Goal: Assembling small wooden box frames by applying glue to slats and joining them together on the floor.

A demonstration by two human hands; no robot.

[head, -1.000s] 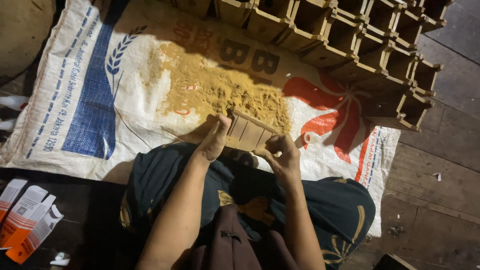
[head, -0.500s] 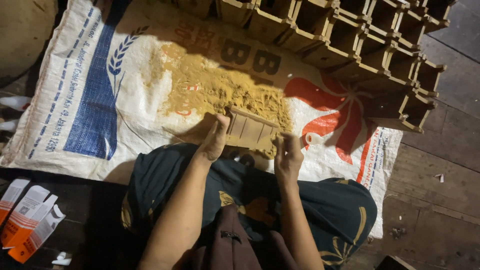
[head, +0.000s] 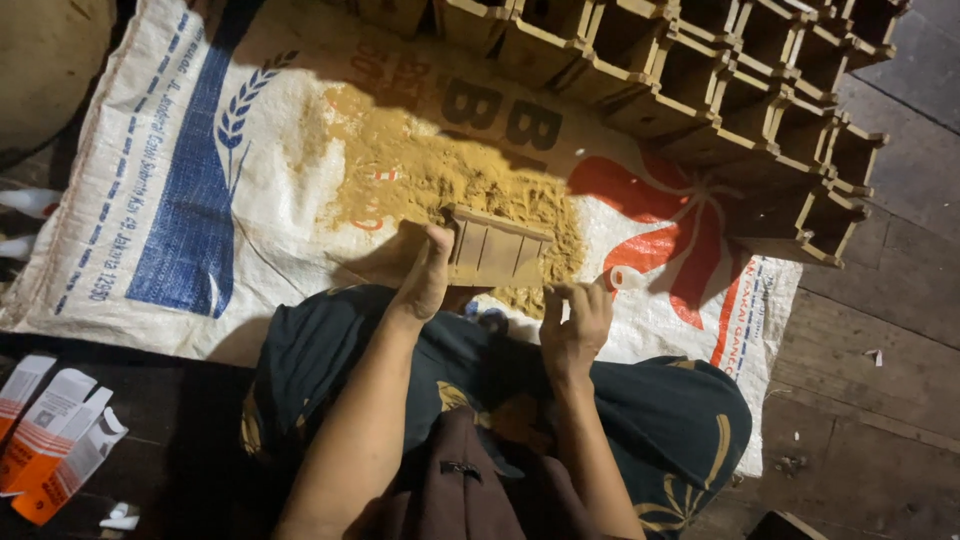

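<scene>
Left hand (head: 425, 275): fingers clamped on the wooden mould (head: 497, 248), now tipping into the powder (head: 440, 180).
Right hand (head: 575, 322): dropping off the mould, fingers curled together.

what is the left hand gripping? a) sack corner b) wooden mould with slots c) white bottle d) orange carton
b: the left hand grips the end of the wooden mould, held over the yellow powder on the sack.

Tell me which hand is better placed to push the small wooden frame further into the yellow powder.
Left. The left hand already grips the wooden frame at the powder pile; the right hand sits just off its near corner.
</scene>
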